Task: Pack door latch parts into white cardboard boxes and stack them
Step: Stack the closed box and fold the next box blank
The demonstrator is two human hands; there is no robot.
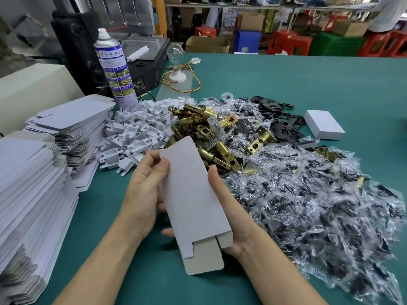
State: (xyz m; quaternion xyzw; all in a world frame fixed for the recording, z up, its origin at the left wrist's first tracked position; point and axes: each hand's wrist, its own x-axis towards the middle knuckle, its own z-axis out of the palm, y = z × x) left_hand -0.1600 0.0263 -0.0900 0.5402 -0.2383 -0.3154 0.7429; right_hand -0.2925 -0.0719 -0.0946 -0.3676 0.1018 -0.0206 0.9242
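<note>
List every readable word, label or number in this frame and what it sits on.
No text can be read.
On the spray can: label print beside picture panels, too small and blurred.
On the red box at the back: yellow print, blurred.
On the carton and the white box: visible faces blank.

Bright even light, wide-angle edge distortion
</note>
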